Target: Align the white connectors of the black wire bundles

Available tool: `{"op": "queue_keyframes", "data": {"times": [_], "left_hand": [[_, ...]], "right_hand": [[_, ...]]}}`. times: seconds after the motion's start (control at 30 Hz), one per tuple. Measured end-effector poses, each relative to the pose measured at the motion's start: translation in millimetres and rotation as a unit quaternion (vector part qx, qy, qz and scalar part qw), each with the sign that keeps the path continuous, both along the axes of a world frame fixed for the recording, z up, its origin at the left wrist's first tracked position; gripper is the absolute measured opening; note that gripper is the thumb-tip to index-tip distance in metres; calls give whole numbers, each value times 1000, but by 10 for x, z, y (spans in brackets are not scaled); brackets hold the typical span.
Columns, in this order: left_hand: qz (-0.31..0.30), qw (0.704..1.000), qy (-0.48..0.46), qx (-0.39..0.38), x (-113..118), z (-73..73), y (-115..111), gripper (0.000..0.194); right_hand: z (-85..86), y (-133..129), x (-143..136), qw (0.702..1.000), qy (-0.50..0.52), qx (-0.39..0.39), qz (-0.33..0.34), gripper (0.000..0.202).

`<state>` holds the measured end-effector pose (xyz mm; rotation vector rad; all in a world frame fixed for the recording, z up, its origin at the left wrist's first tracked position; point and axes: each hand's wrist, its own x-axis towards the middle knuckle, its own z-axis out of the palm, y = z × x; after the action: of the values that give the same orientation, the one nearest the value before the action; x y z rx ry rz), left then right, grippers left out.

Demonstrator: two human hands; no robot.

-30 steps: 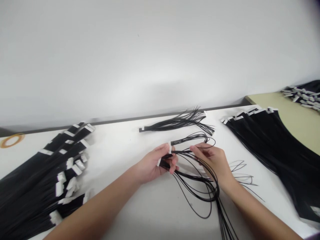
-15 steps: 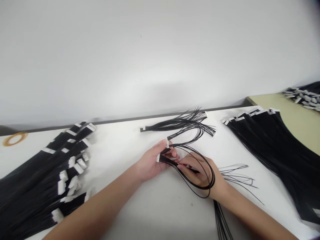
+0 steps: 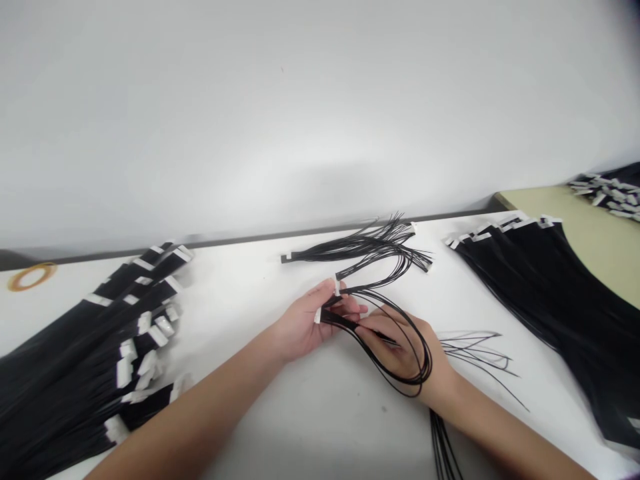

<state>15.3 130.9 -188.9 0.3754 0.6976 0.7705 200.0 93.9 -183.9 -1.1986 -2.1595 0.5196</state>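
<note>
Between my two hands is a wire harness (image 3: pixel 423 357) of thin black wires with white connectors, its wires looping over the right hand. My left hand (image 3: pixel 310 323) is closed on the connector end, where a white connector (image 3: pixel 319 316) and another near the thumb show. The fingers of my right hand (image 3: pixel 400 337) pinch the black wires just right of that connector; what lies under the fingertips is hidden. Loose wire ends (image 3: pixel 480 353) stick out beyond the right wrist, and more wires hang below it. Behind the hands, another black wire bundle (image 3: pixel 340 250) lies on the table.
A pile of black harnesses with white connectors (image 3: pixel 75 360) covers the table's left side. Another black stack (image 3: pixel 545 287) lies at the right. A yellow ring-shaped coil (image 3: pixel 33 277) rests at far left. More harnesses (image 3: pixel 613 193) sit on a yellowish surface (image 3: pixel 540 200). A pale wall (image 3: pixel 310 120) stands behind.
Almost nothing has moved. The right-hand fingers and the wire loop shift very slightly, and both hands keep their hold on the harness.
</note>
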Motion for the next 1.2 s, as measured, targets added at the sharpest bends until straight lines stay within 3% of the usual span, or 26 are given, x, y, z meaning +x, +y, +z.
{"op": "queue_keyframes", "data": {"times": [0.2,0.4,0.63,0.83,1.0,1.2], "left_hand": [[15,1000,12,-17,2,26,10,22],[22,1000,-6,-9,10,9,6,22],[7,1000,3,-14,0,14,-2,22],[-1,1000,15,-20,-1,20,1,23],[-1,999,25,-27,-4,7,6,23],[-12,999,26,-25,-16,-5,6,25]], "right_hand": [[53,-21,-10,980,-94,175,-7,13],[105,-4,-29,962,-136,237,-5,11],[64,-8,-15,963,-152,221,11,16],[135,10,-56,972,-131,195,-1,21],[134,-1,-59,980,-97,172,-13,15],[32,-29,-34,997,-48,38,-39,19]]}}
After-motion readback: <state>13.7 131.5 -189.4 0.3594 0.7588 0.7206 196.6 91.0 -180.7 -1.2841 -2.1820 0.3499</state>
